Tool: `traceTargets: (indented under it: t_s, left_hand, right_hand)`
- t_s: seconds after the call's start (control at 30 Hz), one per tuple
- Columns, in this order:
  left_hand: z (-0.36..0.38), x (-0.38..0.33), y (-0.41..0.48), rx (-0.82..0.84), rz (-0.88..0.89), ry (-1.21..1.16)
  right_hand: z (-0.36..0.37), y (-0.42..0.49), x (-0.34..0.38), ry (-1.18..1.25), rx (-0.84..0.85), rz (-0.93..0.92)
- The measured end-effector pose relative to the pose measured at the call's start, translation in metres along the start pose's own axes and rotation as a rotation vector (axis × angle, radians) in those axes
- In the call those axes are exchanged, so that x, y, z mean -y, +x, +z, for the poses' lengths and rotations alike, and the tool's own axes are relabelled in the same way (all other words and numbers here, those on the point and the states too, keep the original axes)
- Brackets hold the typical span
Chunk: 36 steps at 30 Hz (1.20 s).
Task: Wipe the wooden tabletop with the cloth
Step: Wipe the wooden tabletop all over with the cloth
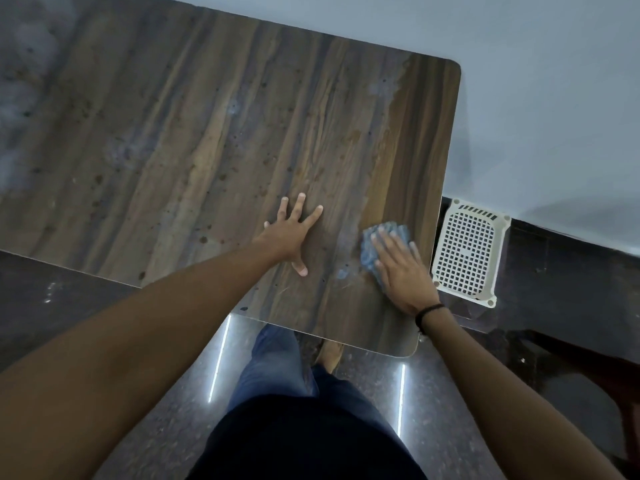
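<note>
Cloth (369,252), blue, bunched, near right edge of wooden tabletop (207,133), pressed down under right hand (401,271), fingers straight, not curled. Left hand (289,233) splayed flat beside, holding nothing, likely bracing for the stroke.

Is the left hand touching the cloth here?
Apart. The head view shows the left hand flat on the tabletop, bare wood between it and the blue cloth under the right hand.

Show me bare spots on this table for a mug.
Bare: the tabletop beyond and left of the left hand, out to the far edge. Crowded: the near right corner, where the right hand presses the cloth; a narrow strip separates the hands.
</note>
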<state>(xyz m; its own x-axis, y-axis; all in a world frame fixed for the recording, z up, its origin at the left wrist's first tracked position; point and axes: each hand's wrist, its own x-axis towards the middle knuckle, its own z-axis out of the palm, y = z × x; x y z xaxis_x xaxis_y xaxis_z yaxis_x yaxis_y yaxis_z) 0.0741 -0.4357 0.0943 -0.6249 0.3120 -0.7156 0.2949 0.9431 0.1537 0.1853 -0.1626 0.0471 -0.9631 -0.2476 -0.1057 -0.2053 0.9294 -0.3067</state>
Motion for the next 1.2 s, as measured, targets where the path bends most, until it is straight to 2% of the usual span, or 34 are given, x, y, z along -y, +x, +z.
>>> traceTargets:
  t_s: [0.07, 0.1, 0.13, 0.23, 0.27, 0.3, 0.4, 0.43, 0.47, 0.53, 0.57, 0.6, 0.63, 0.7, 0.73, 0.77, 0.87, 0.9, 0.93, 0.97, 1.07, 1.1, 1.13, 1.2]
  left_hand:
    - [-0.005, -0.002, -0.001, 0.01, -0.008, 0.006]
    - [-0.006, -0.004, -0.002, 0.014, -0.014, 0.009]
    - [-0.006, -0.004, -0.002, 0.014, -0.021, 0.011]
    - [-0.005, -0.005, -0.002, 0.014, -0.031, 0.02]
    - [-0.006, -0.006, -0.002, 0.012, -0.034, 0.023]
    - [-0.007, -0.007, -0.002, 0.009, -0.038, 0.024]
    - [-0.009, -0.008, -0.005, 0.014, -0.041, 0.027]
    - [-0.008, -0.007, -0.005, 0.012, -0.04, 0.026]
    - [-0.007, -0.007, -0.005, 0.008, -0.038, 0.027]
    - [-0.007, -0.007, -0.006, 0.005, -0.041, 0.028]
    - [-0.007, -0.007, -0.006, 0.004, -0.043, 0.029]
    - [-0.008, -0.008, -0.006, 0.002, -0.044, 0.028]
    - [-0.008, -0.008, -0.006, 0.002, -0.047, 0.026]
    - [-0.008, -0.008, -0.006, 0.007, -0.045, 0.031]
    - [-0.008, -0.007, -0.006, 0.008, -0.044, 0.035]
    - [-0.007, -0.006, -0.005, 0.007, -0.039, 0.037]
    - [-0.005, -0.004, -0.004, 0.005, -0.033, 0.034]
    - [-0.005, -0.004, -0.004, 0.009, -0.035, 0.034]
    - [-0.006, -0.005, -0.003, 0.01, -0.037, 0.034]
    - [-0.007, -0.005, -0.003, 0.011, -0.04, 0.036]
    - [-0.008, -0.007, -0.004, 0.016, -0.041, 0.046]
    - [-0.007, -0.007, -0.004, 0.016, -0.042, 0.044]
    - [-0.007, -0.006, -0.004, 0.012, -0.042, 0.042]
    - [-0.006, -0.006, -0.004, 0.005, -0.041, 0.038]
  right_hand:
    - [-0.006, 0.019, -0.001, 0.092, -0.064, 0.317]
    - [-0.003, 0.023, 0.011, 0.122, -0.082, 0.413]
    - [0.003, 0.022, 0.028, 0.112, -0.082, 0.391]
    - [0.02, -0.009, 0.042, -0.001, -0.011, -0.095]
    - [0.017, -0.012, 0.028, -0.024, -0.014, -0.143]
    - [0.014, -0.008, 0.017, -0.026, -0.045, -0.074]
    - [0.007, 0.013, 0.022, 0.127, -0.135, 0.432]
    - [0.009, 0.015, 0.038, 0.144, -0.123, 0.432]
    - [0.014, 0.011, 0.052, 0.143, -0.089, 0.297]
    - [0.023, -0.015, 0.053, 0.073, -0.01, -0.126]
    - [0.02, -0.024, 0.037, 0.041, -0.011, -0.239]
    - [0.018, -0.024, 0.021, 0.026, -0.036, -0.231]
    - [0.015, -0.02, 0.01, 0.032, -0.067, -0.109]
    - [0.007, -0.006, 0.01, 0.099, -0.12, 0.277]
    - [0.009, -0.001, 0.023, 0.1, -0.12, 0.368]
    - [0.013, -0.003, 0.039, 0.056, -0.098, 0.32]
    - [0.032, -0.047, 0.046, -0.07, 0.05, -0.234]
    - [0.029, -0.058, 0.032, -0.106, 0.067, -0.328]
    - [0.027, -0.06, 0.018, -0.132, 0.047, -0.333]
    - [0.023, -0.055, 0.01, -0.136, 0.024, -0.238]
    - [0.015, -0.031, 0.03, -0.019, -0.09, 0.307]
    - [0.018, -0.029, 0.047, -0.011, -0.088, 0.358]
    - [0.025, -0.035, 0.061, -0.027, -0.058, 0.275]
    - [0.036, -0.063, 0.065, -0.096, 0.046, -0.105]
